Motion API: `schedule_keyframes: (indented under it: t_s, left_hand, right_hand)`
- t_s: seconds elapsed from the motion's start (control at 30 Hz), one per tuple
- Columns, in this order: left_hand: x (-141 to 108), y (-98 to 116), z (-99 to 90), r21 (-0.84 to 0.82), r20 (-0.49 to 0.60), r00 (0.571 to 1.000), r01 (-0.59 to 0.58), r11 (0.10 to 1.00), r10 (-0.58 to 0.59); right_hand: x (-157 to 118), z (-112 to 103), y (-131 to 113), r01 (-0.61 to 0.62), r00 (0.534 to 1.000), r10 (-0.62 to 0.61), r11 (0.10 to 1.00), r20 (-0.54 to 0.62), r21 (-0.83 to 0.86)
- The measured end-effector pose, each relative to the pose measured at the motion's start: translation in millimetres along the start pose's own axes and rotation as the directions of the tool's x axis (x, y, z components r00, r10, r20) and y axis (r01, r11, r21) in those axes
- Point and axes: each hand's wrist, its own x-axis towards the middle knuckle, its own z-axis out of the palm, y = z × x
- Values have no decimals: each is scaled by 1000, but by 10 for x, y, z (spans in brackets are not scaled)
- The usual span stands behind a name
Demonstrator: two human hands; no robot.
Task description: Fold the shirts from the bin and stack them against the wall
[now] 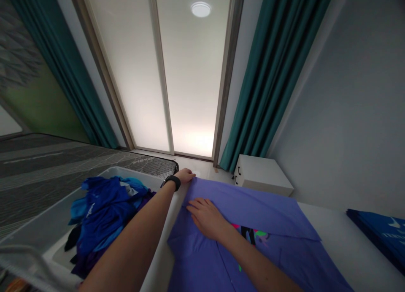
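Observation:
A periwinkle purple shirt (240, 224) lies spread on a white table top (344, 241), its upper part folded over and a colourful print showing below the fold. My right hand (205, 216) rests flat on the folded layer, near the fold's left end. At the shirt's far left corner sits my left hand (185, 175), with a black watch on its wrist. Its fingers are curled at that corner, and I cannot tell whether they grip the cloth.
A translucent plastic bin (133, 172) heaped with blue and dark clothes (107, 216) stands left of the table, below a bare mattress (63, 165). Folded blue cloth (379, 237) lies at the right. A white drawer unit (262, 175) stands beyond the table.

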Motion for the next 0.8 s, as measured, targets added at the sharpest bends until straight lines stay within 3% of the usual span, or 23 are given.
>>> schedule_keyframes:
  t_s: [0.17, 0.33, 0.53, 0.8]
  left_hand:
    - [-89, -3, 58, 53, -127, 991, -38, 998, 44]
    - [-130, 38, 146, 90, -251, 967, -32, 995, 53]
    - [-172, 86, 224, 129, -321, 946, 0, 992, 42]
    - [-239, 74, 321, 192, -417, 903, -22, 981, 102]
  right_hand:
    - [-30, 52, -14, -18, 1000, 19, 999, -21, 44]
    - [-82, 135, -13, -23, 998, 18, 996, 63, 84]
    - [-109, 153, -3, -33, 994, 20, 993, 109, 116]
    - [-244, 52, 140, -200, 978, 197, 979, 74, 42]
